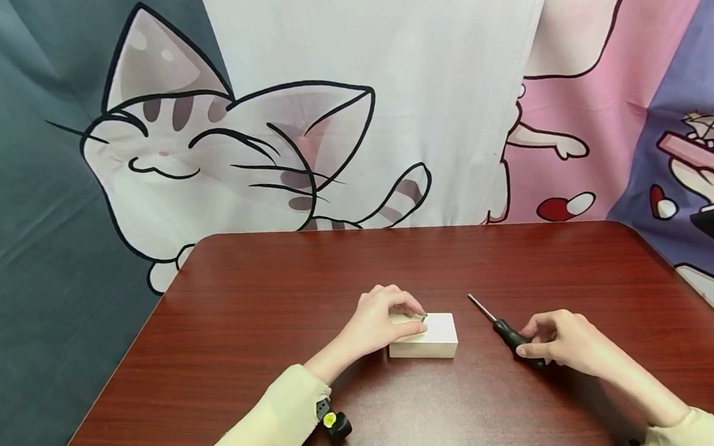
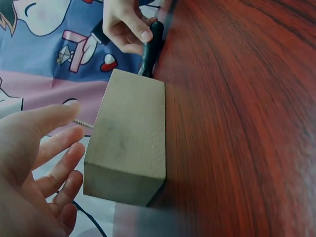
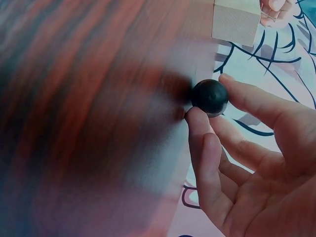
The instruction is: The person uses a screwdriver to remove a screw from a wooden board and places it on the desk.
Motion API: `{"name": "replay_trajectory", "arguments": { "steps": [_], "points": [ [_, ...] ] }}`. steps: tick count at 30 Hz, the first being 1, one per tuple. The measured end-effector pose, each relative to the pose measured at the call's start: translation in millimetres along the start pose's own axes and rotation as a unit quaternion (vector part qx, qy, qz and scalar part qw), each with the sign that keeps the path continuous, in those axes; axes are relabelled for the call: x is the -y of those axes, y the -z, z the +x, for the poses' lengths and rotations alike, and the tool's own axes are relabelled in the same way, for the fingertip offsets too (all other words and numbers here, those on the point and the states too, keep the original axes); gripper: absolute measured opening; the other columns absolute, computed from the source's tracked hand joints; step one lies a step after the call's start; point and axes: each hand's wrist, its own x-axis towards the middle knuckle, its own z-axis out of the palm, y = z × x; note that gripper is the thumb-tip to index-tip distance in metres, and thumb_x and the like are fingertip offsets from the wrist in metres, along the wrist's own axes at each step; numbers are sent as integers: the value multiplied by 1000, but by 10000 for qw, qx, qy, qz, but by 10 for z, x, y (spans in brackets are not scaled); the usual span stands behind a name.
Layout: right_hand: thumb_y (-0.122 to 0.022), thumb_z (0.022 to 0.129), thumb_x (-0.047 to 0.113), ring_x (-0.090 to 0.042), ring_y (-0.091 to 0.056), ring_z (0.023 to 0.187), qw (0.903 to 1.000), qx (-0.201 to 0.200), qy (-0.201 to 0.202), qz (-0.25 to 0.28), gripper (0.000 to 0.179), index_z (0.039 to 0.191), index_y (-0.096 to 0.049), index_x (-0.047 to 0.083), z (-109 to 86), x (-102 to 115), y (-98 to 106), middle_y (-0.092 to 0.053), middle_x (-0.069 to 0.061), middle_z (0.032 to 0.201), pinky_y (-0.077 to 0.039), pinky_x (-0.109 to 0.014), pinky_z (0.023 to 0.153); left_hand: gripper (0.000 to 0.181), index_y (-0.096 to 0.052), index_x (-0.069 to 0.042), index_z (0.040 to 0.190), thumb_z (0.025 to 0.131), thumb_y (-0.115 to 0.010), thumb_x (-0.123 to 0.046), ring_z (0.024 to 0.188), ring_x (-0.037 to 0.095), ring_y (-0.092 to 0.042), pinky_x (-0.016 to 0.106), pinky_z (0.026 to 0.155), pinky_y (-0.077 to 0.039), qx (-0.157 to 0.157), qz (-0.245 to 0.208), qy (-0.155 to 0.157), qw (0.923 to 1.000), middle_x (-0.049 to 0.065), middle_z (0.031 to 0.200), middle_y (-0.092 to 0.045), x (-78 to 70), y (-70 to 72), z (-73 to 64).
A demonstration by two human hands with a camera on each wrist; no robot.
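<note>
A pale wooden block point(image 1: 423, 349) lies on the table, its top face bright in the head view. From that top a small threaded screw point(image 2: 84, 124) sticks out, and my left hand point(image 1: 389, 314) pinches its outer end between thumb and index finger. The other left fingers curve loosely beside the block. To the right, a screwdriver point(image 1: 511, 335) with a black handle points its metal shaft away from me, toward the back left. My right hand point(image 1: 565, 339) grips the handle near its rear end, thumb on one side and fingers on the other.
The dark red wooden table point(image 1: 260, 281) extends round both hands. Behind it hangs a cloth backdrop point(image 1: 444, 52) with cartoon figures. A small black wrist camera point(image 1: 336, 425) is strapped at the left sleeve.
</note>
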Motion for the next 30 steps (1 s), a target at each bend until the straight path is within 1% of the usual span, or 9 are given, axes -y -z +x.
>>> {"name": "replay_trajectory", "arguments": {
  "steps": [4, 7, 12, 15, 20, 25, 30],
  "points": [
    [-79, 81, 33, -10, -55, 57, 10000, 21, -10, -1, 23, 93, -72, 14, 1, 2, -4, -63, 2, 68, -46, -24, 51, 10, -77, -23, 87, 79, -82, -27, 87, 12, -55, 30, 82, -31, -64, 22, 88, 9999, -8, 85, -72, -35, -38, 43],
    [-79, 81, 33, -9, -54, 57, 10000, 24, -29, -8, 23, 93, -72, 14, 1, 5, -4, -63, 3, 68, -46, -24, 51, 6, -77, -23, 84, 80, -81, -25, 84, 11, -55, 29, 81, -32, -94, -16, 129, 9999, -8, 82, -72, -47, -52, 60],
    [-80, 81, 32, -9, -54, 56, 10000, 6, -3, -9, 23, 93, -72, 14, -7, 8, -7, -63, 1, 68, -46, -24, 50, 4, -78, -21, 85, 81, -81, -20, 84, 13, -59, 32, 79, -47, -149, -297, 71, 9994, -6, 83, -73, -28, -45, 66],
    [-80, 81, 32, -9, -53, 56, 10000, -14, -14, -16, 23, 93, -72, 14, -8, 8, -9, -63, 1, 68, -46, -24, 50, 4, -78, -20, 86, 82, -80, -19, 85, 12, -63, 35, 79, -52, -171, -485, 46, 9987, -6, 83, -73, -15, -31, 68],
    [-80, 81, 33, -9, -53, 56, 10000, -24, -12, -53, 23, 93, -72, 14, -8, 11, -13, -62, 2, 68, -46, -24, 50, 5, -78, -19, 88, 84, -78, -21, 87, 9, -64, 35, 80, -53, -134, -553, 28, 9984, -6, 85, -73, -14, 19, 61],
    [-80, 82, 33, -10, -53, 56, 10000, -21, -24, -52, 24, 93, -72, 13, -8, 14, -13, -62, 1, 68, -46, -24, 50, 5, -78, -19, 90, 85, -78, -22, 87, 7, -64, 36, 82, -53, -81, -643, 40, 9979, -6, 87, -73, -9, 97, 31],
    [-80, 81, 33, -10, -53, 56, 10000, -3, -48, -27, 25, 94, -72, 13, -9, 14, -13, -62, 1, 69, -46, -24, 51, 4, -77, -20, 90, 86, -77, -21, 86, 6, -63, 36, 81, -55, -1, -781, 142, 9968, -5, 88, -73, 25, 169, -3]
  ]
}}
